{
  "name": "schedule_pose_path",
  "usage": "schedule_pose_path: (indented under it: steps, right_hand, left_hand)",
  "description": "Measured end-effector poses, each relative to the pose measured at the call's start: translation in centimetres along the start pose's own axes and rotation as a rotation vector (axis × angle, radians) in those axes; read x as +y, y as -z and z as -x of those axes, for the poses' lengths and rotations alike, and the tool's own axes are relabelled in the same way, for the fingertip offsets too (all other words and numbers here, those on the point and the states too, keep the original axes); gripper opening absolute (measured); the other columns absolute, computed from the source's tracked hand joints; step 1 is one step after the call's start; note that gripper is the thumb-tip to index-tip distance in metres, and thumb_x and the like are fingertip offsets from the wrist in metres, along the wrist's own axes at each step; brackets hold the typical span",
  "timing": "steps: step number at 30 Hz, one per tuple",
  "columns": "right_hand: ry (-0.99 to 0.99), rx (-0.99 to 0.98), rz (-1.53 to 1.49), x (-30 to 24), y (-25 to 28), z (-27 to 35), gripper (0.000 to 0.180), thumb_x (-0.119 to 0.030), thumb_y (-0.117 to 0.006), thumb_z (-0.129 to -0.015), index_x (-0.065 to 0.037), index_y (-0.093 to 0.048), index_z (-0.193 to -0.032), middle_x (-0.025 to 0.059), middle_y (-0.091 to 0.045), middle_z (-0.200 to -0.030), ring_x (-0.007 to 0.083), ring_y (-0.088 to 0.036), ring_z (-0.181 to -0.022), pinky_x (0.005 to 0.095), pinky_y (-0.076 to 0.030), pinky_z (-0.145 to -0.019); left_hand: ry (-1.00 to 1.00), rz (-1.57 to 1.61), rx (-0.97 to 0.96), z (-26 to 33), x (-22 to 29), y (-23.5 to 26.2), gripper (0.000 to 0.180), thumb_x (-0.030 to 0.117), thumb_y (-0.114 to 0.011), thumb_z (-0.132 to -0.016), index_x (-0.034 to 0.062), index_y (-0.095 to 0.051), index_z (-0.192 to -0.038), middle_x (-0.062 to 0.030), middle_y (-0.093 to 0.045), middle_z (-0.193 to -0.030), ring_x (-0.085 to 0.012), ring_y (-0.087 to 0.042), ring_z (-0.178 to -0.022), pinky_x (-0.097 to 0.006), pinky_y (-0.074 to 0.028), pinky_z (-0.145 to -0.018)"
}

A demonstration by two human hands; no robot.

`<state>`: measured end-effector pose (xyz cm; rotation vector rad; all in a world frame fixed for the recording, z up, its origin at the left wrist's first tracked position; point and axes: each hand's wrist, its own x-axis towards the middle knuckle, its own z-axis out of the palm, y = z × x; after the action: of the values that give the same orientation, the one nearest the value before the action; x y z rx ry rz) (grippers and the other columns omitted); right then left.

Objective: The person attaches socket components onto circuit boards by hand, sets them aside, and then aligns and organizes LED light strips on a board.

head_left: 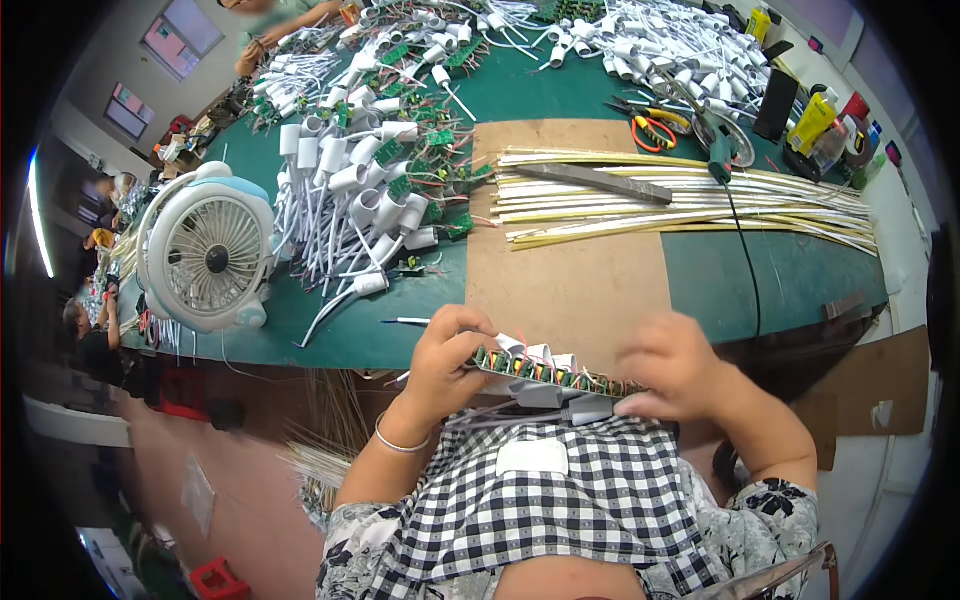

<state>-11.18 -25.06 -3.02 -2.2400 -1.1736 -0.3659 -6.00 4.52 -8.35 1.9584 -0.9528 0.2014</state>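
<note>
My left hand point(443, 367) is closed on the left end of a long row of green circuit boards point(552, 375), held just over my lap at the table's front edge. Small components and thin red wires stick up along the row. White plastic cylinders point(538, 354) with cables show behind it, and another white cylinder point(588, 408) lies below it against my checked apron point(600, 480). Around the right end hovers my right hand point(680, 370), its fingers smeared by motion. Whether it grips the boards or a wire cannot be made out.
A heap of white cylinders with cables and boards point(365, 205) covers the table's left; another heap point(660, 45) lies at the back. Long strips point(690, 200) with a metal bar point(595, 182) rest on cardboard point(565, 280). A fan point(215, 255), pliers point(652, 133) and a corded tool point(720, 160) lie around.
</note>
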Motion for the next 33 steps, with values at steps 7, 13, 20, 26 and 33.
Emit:
schedule_pose_path:
  steps: [7,13,20,26,33]
  right_hand:
    - [0.049,-0.038,-0.795,1.2,-2.9,-7.9,0.059,-0.052,-0.062,-0.086,-0.004,-0.059,-0.119,0.014,-0.056,-0.119,0.0311,-0.054,-0.11,0.0433,-0.041,-0.096]
    - [0.164,-0.352,-0.8,0.8,-4.4,-8.8,0.046,-0.04,-0.069,-0.083,-0.004,-0.06,-0.111,0.0128,-0.056,-0.118,0.03,-0.055,-0.108,0.0427,-0.043,-0.093]
    - [-0.008,-0.234,-0.858,0.7,-5.2,-8.0,0.039,-0.027,-0.078,-0.076,-0.005,-0.061,-0.103,0.0106,-0.059,-0.107,0.0269,-0.059,-0.094,0.0369,-0.048,-0.082]
    - [0.009,-0.026,-0.765,-1.0,-6.5,-7.8,0.036,-0.027,-0.079,-0.074,-0.007,-0.061,-0.098,0.0089,-0.056,-0.101,0.0273,-0.058,-0.088,0.0363,-0.048,-0.076]
    - [-0.005,-0.193,-0.481,-1.9,-4.3,-8.4,0.031,-0.032,-0.073,-0.077,-0.008,-0.058,-0.092,0.0102,-0.056,-0.089,0.028,-0.059,-0.084,0.0404,-0.047,-0.069]
  left_hand:
    - [-0.298,0.135,0.25,-0.3,1.9,-1.9,0.104,0.007,-0.088,-0.062,0.0231,-0.02,-0.14,-0.0235,-0.037,-0.132,-0.0251,-0.06,-0.091,-0.034,-0.054,-0.072]
    - [-0.268,0.105,0.292,0.5,1.9,-1.9,0.127,0.003,-0.086,-0.06,0.0353,0.001,-0.147,-0.0278,-0.021,-0.143,-0.0215,-0.061,-0.081,-0.03,-0.055,-0.063]
    - [-0.275,0.181,0.234,0.6,1.0,-1.4,0.13,-0.003,-0.083,-0.057,0.0398,0.001,-0.147,-0.0281,-0.024,-0.142,-0.0237,-0.06,-0.079,-0.029,-0.053,-0.06]
    - [-0.407,0.117,0.233,-0.6,0.4,-0.4,0.11,0.0,-0.083,-0.064,0.0289,-0.016,-0.146,-0.0256,-0.033,-0.136,-0.0213,-0.06,-0.076,-0.029,-0.051,-0.058]
    - [-0.278,0.211,0.134,-0.5,1.1,0.5,0.096,0.005,-0.086,-0.065,0.0011,-0.025,-0.138,-0.0155,-0.053,-0.109,-0.0159,-0.059,-0.072,-0.026,-0.049,-0.058]
